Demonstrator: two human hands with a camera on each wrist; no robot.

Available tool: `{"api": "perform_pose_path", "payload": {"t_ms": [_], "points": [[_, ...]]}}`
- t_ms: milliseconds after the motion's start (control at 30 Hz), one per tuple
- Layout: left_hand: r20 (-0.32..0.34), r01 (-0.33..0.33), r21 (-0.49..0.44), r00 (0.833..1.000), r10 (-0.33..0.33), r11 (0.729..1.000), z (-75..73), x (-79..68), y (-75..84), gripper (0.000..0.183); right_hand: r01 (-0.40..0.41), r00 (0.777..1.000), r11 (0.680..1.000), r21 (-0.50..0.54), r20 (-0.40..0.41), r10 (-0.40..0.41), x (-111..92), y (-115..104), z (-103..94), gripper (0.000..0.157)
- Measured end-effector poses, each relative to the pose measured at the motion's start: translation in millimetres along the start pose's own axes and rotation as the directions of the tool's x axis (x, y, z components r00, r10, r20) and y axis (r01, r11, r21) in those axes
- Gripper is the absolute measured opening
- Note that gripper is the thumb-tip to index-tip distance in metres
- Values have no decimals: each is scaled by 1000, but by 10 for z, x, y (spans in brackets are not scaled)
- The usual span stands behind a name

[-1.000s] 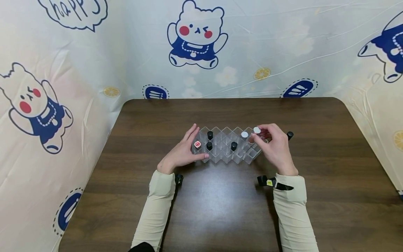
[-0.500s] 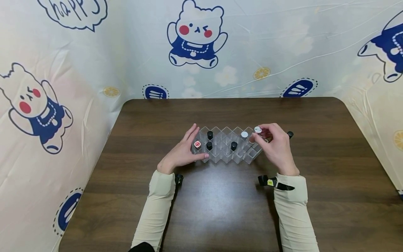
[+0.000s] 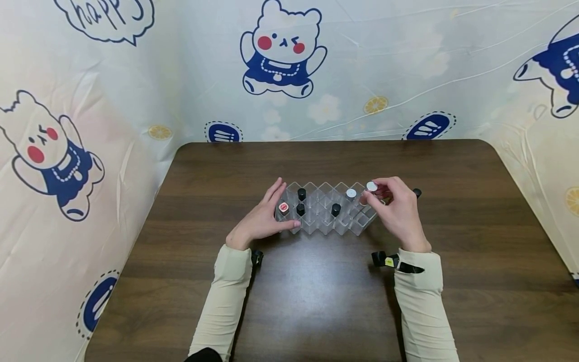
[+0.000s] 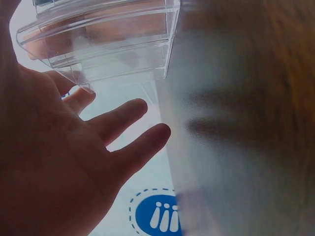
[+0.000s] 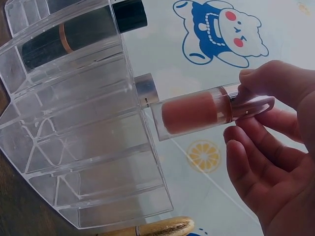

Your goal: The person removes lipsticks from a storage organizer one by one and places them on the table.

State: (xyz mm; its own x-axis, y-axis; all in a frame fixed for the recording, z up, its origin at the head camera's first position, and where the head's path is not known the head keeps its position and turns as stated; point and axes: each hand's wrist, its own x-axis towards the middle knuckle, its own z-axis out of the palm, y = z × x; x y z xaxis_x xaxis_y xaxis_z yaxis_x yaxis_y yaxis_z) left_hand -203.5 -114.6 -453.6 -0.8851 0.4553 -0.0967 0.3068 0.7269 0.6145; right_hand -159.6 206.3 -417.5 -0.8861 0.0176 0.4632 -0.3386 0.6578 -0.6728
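A clear acrylic lipstick organizer (image 3: 316, 221) with diamond-shaped slots sits on the brown table. My right hand (image 3: 398, 213) pinches a lip gloss tube (image 5: 194, 112) by its shiny cap, between thumb and fingers. The tube's clear bottom end, with pinkish-coral contents, is right by the top openings at the organizer's right end. My left hand (image 3: 260, 218) rests against the organizer's left end, thumb along the front and fingers stretched towards the back. In the left wrist view those fingers (image 4: 140, 147) are straight and spread below the clear wall.
Several tubes stand in the slots: black-capped ones (image 3: 335, 209), a silver-white-capped one (image 3: 351, 193) and a red-and-white-topped one (image 3: 283, 207). A black-ended item (image 3: 417, 192) shows just beyond my right hand. In the right wrist view a gold tube (image 5: 167, 226) lies beside the organizer.
My right hand has shifted slightly to the right with the lip gloss tube, whose cap top has tilted a little. My left hand and the organizer have stayed in place.
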Motion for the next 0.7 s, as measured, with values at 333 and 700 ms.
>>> {"api": "perform_pose_path", "payload": {"t_ms": [333,700], "points": [[-1,-1,-4,1000,1,1000,-11,-5,37,101,30,1000,999,-20,-8,-30,41,-9,-43,29],[-1,5,-4,1000,-5,1000,-25,0,50,100,17,1000,1000,-19,18,-16,59,9,-114,28]]}}
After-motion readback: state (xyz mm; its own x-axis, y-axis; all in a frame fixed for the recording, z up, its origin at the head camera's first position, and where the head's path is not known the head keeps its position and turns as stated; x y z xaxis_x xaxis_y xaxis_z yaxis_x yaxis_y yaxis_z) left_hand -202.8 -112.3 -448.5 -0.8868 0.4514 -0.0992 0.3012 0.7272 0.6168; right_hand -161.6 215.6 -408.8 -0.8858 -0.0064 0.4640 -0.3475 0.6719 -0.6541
